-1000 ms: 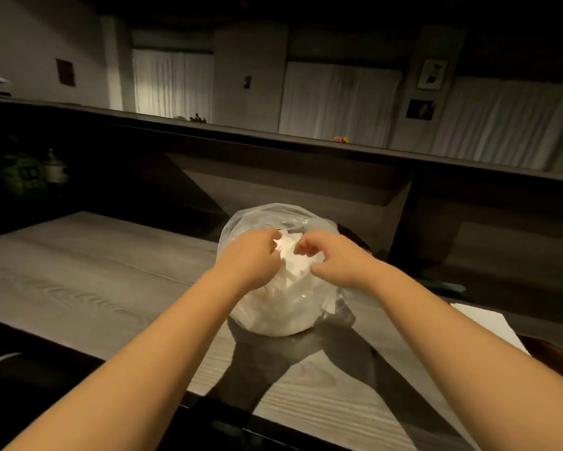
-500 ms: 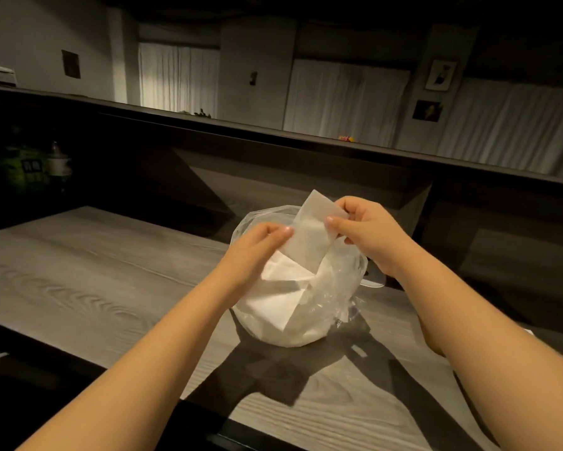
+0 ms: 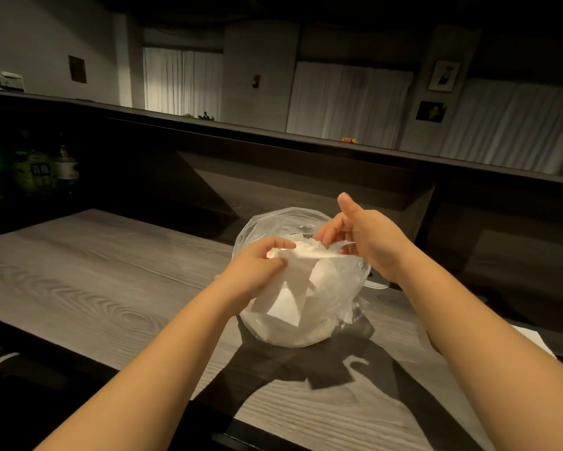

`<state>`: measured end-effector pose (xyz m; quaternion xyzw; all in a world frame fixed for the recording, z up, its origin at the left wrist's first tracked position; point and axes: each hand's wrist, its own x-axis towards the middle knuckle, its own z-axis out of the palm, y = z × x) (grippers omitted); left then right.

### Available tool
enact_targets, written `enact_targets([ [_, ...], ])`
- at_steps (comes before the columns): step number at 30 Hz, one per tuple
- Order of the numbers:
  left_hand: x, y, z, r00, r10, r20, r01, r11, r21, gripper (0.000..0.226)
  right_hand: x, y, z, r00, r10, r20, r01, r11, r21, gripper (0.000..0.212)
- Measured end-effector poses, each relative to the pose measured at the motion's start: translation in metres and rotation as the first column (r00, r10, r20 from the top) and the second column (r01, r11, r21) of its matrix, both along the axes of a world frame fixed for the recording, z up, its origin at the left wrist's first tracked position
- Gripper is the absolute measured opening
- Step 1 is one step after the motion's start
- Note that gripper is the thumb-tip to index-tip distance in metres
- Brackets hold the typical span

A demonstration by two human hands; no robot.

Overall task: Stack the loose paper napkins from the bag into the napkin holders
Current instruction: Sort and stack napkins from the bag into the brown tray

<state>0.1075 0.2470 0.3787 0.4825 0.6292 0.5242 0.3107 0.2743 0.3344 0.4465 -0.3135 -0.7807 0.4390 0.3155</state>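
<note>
Thin paper: the napkin (image 3: 293, 281) you hold is soft and creased; pull your hands apart too hard and it will likely tear.
Left hand (image 3: 257, 271): your fingers are curled, pinching the napkin's near top corner.
Right hand (image 3: 354, 242): your fingertips pinch the napkin's far edge, thumb raised clear of it.
Napkin position: it hangs in front of the mouth of the clear plastic bag (image 3: 332, 288), lower corner draped against the bag's side.
Bag risk: it sits unsupported near the counter's (image 3: 94, 281) middle; a tug could tip it and spill the rest.
Holders: none in view, so you may lose time hunting for them.
Surface: grey wood-grain counter, dark front edge; white sheet (image 3: 533, 340) at its right edge.
Room: dim, raised dark ledge (image 3: 273, 138) behind, white curtains (image 3: 182, 83), framed pictures (image 3: 444, 76), bottles (image 3: 39, 167) at left.
</note>
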Motion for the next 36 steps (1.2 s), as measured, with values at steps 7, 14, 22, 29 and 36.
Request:
enact_targets([
  [7, 0.010, 0.003, 0.003, 0.988, -0.011, 0.151, 0.006, 0.999, 0.038, 0.016, -0.007, 0.001, -0.016, 0.965, -0.026, 0.262, -0.004, 0.993, 0.114, 0.022],
  [14, 0.012, 0.003, 0.008, 0.925, 0.012, 0.379, -0.011, 1.000, -0.006, 0.032, -0.018, -0.003, -0.018, 0.974, -0.076, 0.213, 0.042, 0.986, 0.160, 0.009],
  [22, -0.018, -0.006, 0.015, 0.862, 0.417, 0.288, -0.494, 0.819, 0.293, 0.009, -0.025, 0.023, -0.004, 0.920, -0.278, 0.275, 0.093, 0.838, 0.537, 0.016],
  [29, -0.014, -0.002, 0.014, 0.876, 0.369, 0.311, -0.434, 0.884, 0.173, 0.015, -0.037, 0.029, -0.018, 0.626, -0.147, 0.766, -0.380, 0.800, 0.464, 0.072],
  [36, -0.007, 0.000, 0.024, 0.771, 0.269, 0.577, -0.348, 0.937, 0.029, 0.020, -0.038, 0.037, -0.015, 0.586, -0.208, 0.783, -0.393, 0.772, 0.499, 0.063],
])
